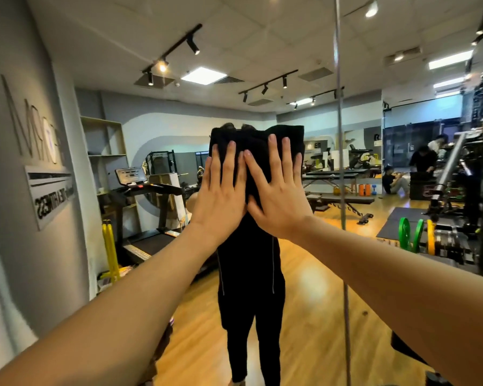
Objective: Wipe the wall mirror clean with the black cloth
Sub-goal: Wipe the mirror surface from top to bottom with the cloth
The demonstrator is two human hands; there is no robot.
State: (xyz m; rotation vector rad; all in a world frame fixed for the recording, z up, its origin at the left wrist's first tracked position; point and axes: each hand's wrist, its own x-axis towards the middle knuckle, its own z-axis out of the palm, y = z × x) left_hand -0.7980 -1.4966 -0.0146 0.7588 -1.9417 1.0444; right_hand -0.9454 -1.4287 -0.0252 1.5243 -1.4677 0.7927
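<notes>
The wall mirror (304,288) fills the view and reflects a gym room. A folded black cloth (255,143) lies flat against the glass at head height. My left hand (221,196) presses on the cloth's left part with fingers spread. My right hand (279,190) presses on its right part, fingers spread too, and the thumbs nearly meet at the cloth's lower middle. Both arms reach forward and up from the bottom corners. Below the cloth the glass reflects a person in black clothes, whose head the cloth hides.
A vertical seam (339,135) between mirror panels runs just right of my right hand. A grey wall with raised lettering (39,162) stands at the left. Reflected are a treadmill (148,190), benches (343,200), weight plates (414,235) and people (421,162) at the far right.
</notes>
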